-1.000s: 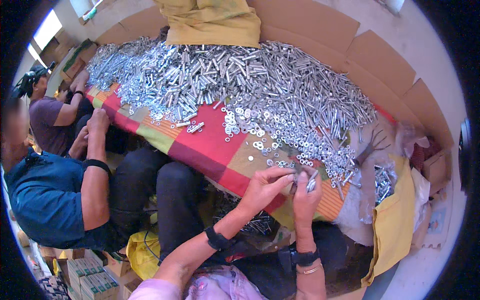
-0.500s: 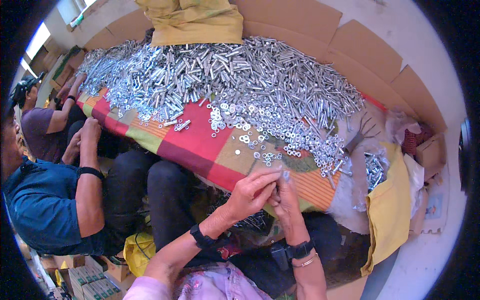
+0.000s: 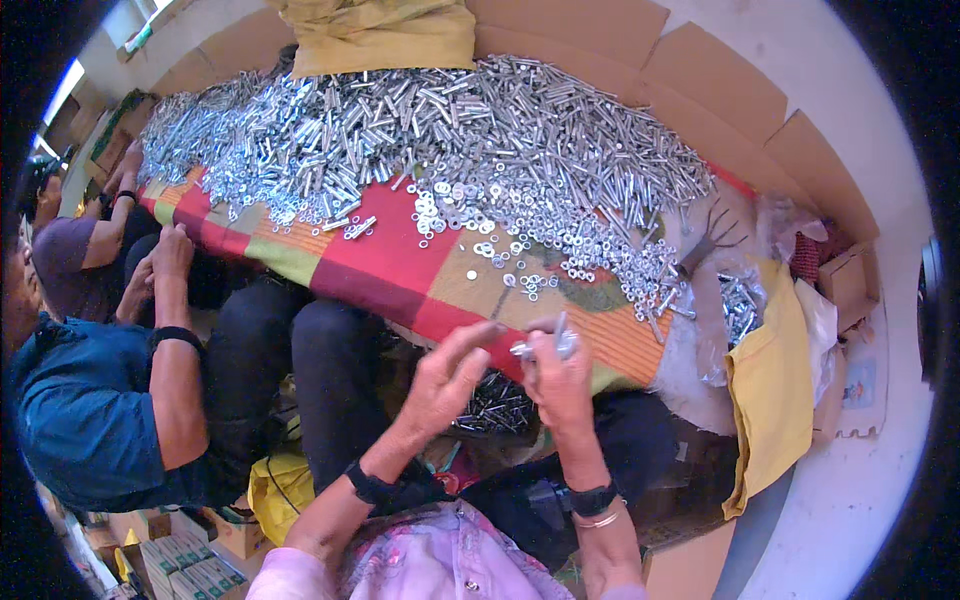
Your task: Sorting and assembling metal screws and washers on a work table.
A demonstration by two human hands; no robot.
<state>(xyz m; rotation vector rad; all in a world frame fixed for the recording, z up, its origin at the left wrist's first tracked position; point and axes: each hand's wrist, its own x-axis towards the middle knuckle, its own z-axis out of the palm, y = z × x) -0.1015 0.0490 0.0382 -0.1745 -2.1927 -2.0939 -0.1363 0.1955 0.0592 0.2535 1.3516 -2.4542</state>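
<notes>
My right hand (image 3: 559, 385) is closed around a few shiny metal fasteners (image 3: 566, 344). One slim piece sticks up from the fingers; blur hides their exact kind. My left hand (image 3: 440, 385) is to the left of it with fingers apart, slightly smeared and holding nothing I can see. Both hands hover over the near edge of a checked cloth (image 3: 375, 262). Beyond them lie scattered washers and nuts (image 3: 590, 255). Behind those rises a broad heap of metal bolts or sleeves (image 3: 520, 120).
A small hand rake (image 3: 708, 245) lies right of the nuts, beside a plastic bag of bolts (image 3: 740, 308) and a yellow sack (image 3: 768, 400). Cardboard (image 3: 715, 80) lines the back. More dark fasteners (image 3: 492, 405) sit below the cloth's edge. Two people work at my left, the nearer in a blue shirt (image 3: 90, 420).
My hands have come apart. The left has moved left and opened its fingers; the right has shifted slightly left, with metal pieces now showing in it. The view has shifted slightly.
</notes>
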